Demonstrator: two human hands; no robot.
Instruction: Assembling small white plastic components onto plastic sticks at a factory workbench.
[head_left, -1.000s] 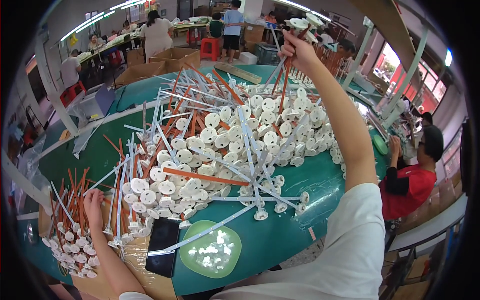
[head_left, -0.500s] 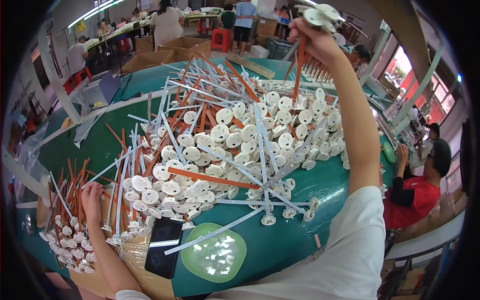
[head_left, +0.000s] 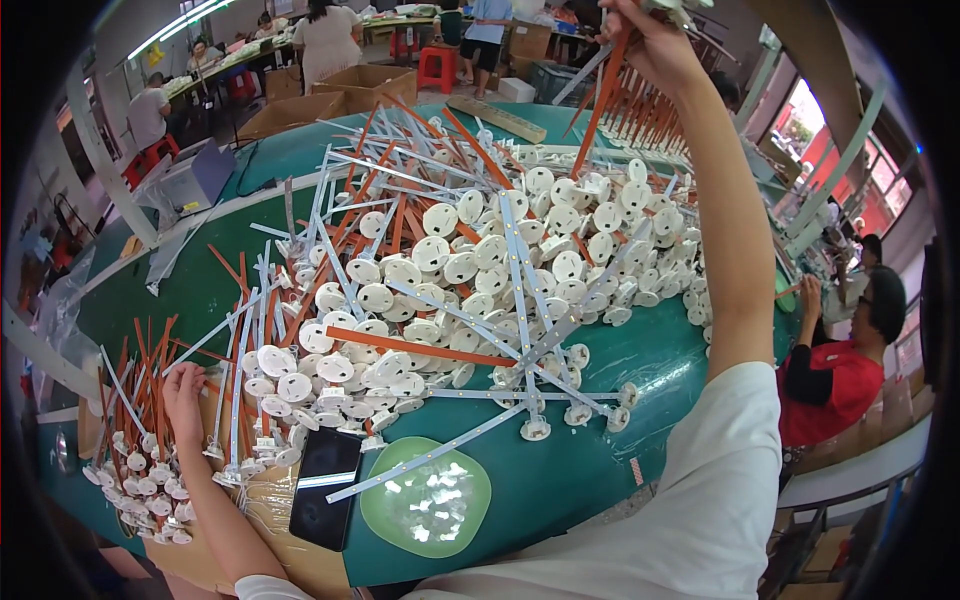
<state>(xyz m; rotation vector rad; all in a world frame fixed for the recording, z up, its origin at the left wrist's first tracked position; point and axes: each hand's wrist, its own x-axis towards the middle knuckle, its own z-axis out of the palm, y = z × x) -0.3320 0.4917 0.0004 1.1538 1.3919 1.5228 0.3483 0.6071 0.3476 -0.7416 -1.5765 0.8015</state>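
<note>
My right hand [head_left: 655, 45] is raised at the upper right, closed round a small bunch of LED light strips with round white bases [head_left: 685, 12]. The bases stick out above the fist, partly cut off by the frame edge. An orange-brown strip [head_left: 602, 105] hangs down from it. At the left, my left hand [head_left: 184, 400] has its fingers curled beside the end of a pale strip [head_left: 215, 335]; what they grip is hard to make out. Between the hands lies a large heap of white-based LED strips [head_left: 437, 218], silver and orange-brown, tangled together.
Several LED strips [head_left: 520, 290] cross in a star on the green table [head_left: 590, 480]. Nearby are a black phone [head_left: 318, 520] and a green dish [head_left: 440, 540] of small shiny pieces. A smaller bunch of strips [head_left: 150, 490] stands left. A person in red [head_left: 830, 385] sits right; cardboard boxes [head_left: 375, 90] stand behind.
My right hand has risen slightly with its strips, partly leaving the top of the frame. The view has shifted a little. My left hand stays in about the same place.
</note>
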